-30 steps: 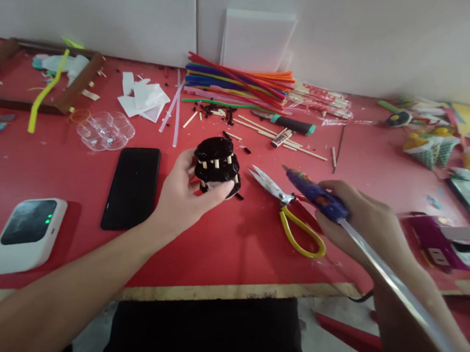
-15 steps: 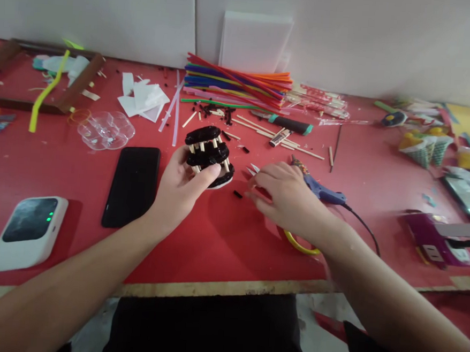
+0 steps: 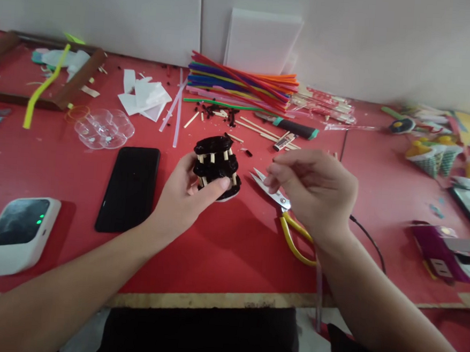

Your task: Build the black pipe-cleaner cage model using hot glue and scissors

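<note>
My left hand (image 3: 185, 191) grips a small tiered model (image 3: 216, 164) with black fuzzy layers, short pale stick posts between them and a white base. Its thumb presses against the front of the lower tier. My right hand (image 3: 313, 184) hovers to the right of the model, thumb and forefinger pinched together. A tiny black piece (image 3: 273, 160) just shows at those fingertips, mostly hidden. Below this hand lie yellow-handled scissors (image 3: 283, 203), blades slightly apart and pointing toward the model. The glue gun is hidden behind my right hand, though its cord (image 3: 369, 239) shows.
A black phone (image 3: 128, 190) and a white device (image 3: 15, 236) lie at left. Behind the model are black scraps, sticks, a utility knife (image 3: 294, 127) and bundled pipe cleaners (image 3: 241, 85). A purple object (image 3: 439, 249) sits at right; the table edge (image 3: 218, 302) is in front.
My right hand has risen from the table and closed to a pinch, uncovering the scissors. A black piece that lay beside the scissors is gone from there. The model is turned slightly.
</note>
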Motion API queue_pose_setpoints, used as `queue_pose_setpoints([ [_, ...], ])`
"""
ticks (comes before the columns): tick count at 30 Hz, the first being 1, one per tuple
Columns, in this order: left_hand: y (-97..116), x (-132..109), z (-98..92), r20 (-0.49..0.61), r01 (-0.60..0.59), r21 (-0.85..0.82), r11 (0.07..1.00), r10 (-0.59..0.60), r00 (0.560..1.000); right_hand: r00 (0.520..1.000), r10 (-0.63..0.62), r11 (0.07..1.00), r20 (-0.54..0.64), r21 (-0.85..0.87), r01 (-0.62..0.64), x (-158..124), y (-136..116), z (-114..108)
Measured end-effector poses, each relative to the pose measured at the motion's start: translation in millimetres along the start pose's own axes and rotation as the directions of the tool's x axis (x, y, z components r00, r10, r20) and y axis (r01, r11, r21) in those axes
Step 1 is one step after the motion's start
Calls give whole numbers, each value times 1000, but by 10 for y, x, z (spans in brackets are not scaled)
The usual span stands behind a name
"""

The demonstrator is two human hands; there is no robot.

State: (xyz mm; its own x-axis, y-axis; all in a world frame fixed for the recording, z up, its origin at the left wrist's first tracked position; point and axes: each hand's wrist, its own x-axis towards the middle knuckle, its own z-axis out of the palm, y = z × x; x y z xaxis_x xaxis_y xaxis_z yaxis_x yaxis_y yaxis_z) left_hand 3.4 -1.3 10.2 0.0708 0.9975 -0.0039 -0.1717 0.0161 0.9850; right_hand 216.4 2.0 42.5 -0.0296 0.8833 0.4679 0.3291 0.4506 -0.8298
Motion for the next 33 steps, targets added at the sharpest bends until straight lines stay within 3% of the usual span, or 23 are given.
queue_pose_setpoints([
  [7, 25, -34, 23, 127, 75, 22, 997, -78, 989, 988, -97, 991, 117, 103, 85, -121, -9, 40],
  [13, -7, -58, 31, 161, 77, 38, 996, -82, 984, 926, -365, 907, 103, -186, 378, -146, -6, 12],
  [16, 10, -81, 39, 188, 60, 28, 998, -65, 980, 874, -472, 845, 114, -225, 485, -148, -25, 0],
  [22, 67, -114, 46, 233, -3, -15, 1000, 6, 973, 867, -472, 851, 158, -173, 495, -184, -19, -42],
  [26, 61, -118, 42, 235, 14, 20, 1000, -18, 972, 880, -463, 845, 102, -249, 473, -227, 47, -83],
  [33, 70, -141, 64, 227, 17, 17, 1000, -20, 974, 805, -575, 789, 147, -161, 593, -174, 19, -78],
])
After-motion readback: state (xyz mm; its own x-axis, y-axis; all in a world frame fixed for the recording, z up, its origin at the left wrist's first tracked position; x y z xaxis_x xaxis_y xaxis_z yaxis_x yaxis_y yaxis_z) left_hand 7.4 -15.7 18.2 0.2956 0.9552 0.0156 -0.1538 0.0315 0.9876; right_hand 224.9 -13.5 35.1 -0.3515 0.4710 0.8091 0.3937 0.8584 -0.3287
